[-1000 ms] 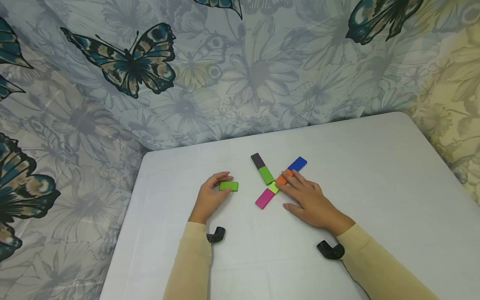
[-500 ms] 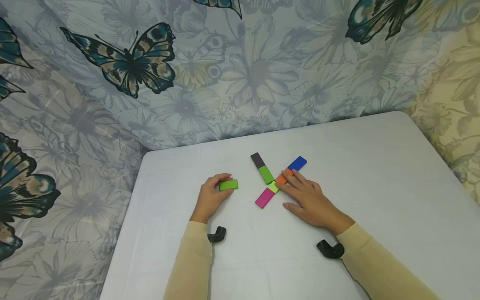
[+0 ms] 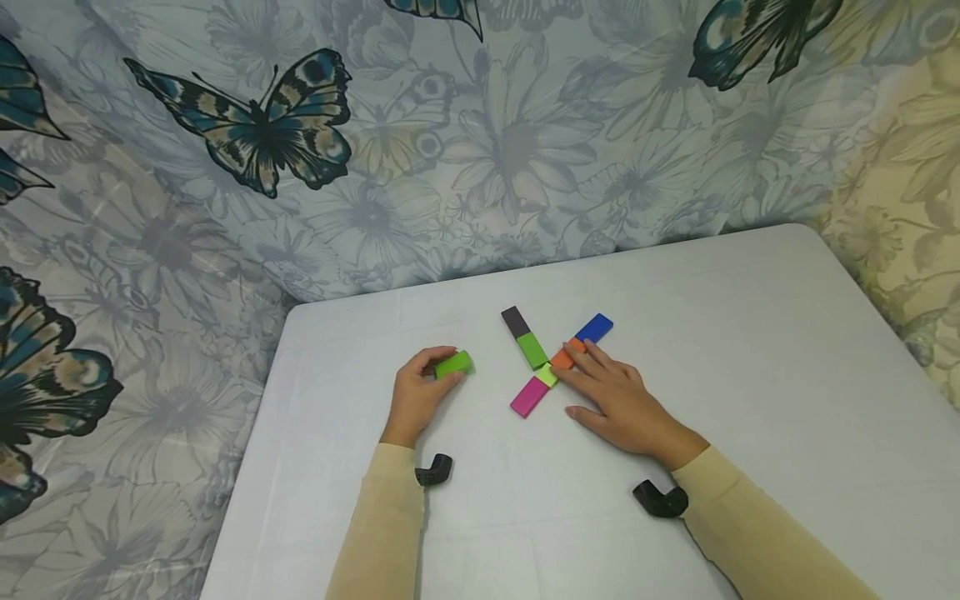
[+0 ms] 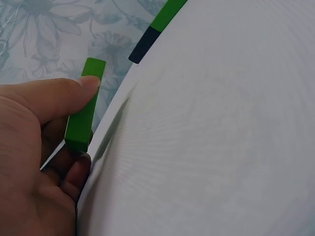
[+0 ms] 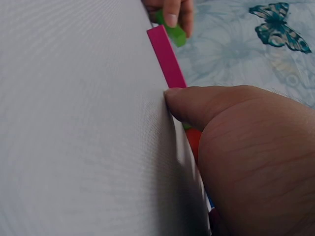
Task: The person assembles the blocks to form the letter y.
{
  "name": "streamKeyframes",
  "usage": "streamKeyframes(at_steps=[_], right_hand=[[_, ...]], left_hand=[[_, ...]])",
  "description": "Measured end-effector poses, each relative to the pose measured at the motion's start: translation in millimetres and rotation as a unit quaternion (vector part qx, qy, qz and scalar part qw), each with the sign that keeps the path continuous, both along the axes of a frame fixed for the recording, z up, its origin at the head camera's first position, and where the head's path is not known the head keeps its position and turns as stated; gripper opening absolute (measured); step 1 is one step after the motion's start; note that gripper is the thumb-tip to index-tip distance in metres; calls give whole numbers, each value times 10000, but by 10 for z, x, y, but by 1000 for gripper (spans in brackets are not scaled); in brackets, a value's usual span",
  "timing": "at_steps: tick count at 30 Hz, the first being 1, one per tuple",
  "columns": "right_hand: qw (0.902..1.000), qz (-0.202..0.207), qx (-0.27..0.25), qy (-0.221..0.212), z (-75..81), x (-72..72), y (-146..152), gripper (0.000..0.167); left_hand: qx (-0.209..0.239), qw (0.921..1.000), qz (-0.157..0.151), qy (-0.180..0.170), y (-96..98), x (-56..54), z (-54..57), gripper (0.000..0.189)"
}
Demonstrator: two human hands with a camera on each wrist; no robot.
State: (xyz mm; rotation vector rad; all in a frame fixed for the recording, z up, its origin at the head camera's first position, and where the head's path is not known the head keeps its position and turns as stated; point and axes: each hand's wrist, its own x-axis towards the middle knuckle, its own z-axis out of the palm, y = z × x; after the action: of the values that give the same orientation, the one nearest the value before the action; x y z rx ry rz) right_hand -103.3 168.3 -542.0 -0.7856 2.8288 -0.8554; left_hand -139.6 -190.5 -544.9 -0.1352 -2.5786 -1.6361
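Observation:
My left hand (image 3: 420,396) pinches a bright green block (image 3: 454,364) between thumb and fingers, to the left of the other blocks. In the left wrist view the thumb presses along one face of this green block (image 4: 84,115). My right hand (image 3: 618,408) rests with its fingers spread, the fingertips on the orange block (image 3: 562,359) and by the small yellow-green piece (image 3: 547,375). A magenta block (image 3: 529,397) and a blue block (image 3: 595,327) lie at the two ends of that slanted row. A second green block (image 3: 532,351) and a dark block (image 3: 515,321) branch off it to the upper left.
The blocks lie on a white-covered table (image 3: 750,350), whose far edge meets a wall hanging (image 3: 517,150) with flowers and butterflies. A black wrist camera (image 3: 660,500) sits at the right sleeve, another black camera (image 3: 433,470) at the left.
The left fingers have closed on the green block, which has turned and tilted a little, its right end swinging up and away. My right hand and the other blocks stay put.

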Motion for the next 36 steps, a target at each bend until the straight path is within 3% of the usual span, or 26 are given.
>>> streamKeyframes(at_steps=[11, 24, 36], right_hand=[[10000, 7, -34, 2, 5, 10, 1, 69], [10000, 29, -75, 50, 9, 11, 0, 68], [9999, 16, -95, 67, 18, 25, 8, 68]], left_hand=[[433, 9988, 229, 19, -13, -2, -7, 35], [1170, 9928, 238, 129, -4, -2, 11, 33], [1318, 9911, 153, 139, 7, 3, 52, 34]])
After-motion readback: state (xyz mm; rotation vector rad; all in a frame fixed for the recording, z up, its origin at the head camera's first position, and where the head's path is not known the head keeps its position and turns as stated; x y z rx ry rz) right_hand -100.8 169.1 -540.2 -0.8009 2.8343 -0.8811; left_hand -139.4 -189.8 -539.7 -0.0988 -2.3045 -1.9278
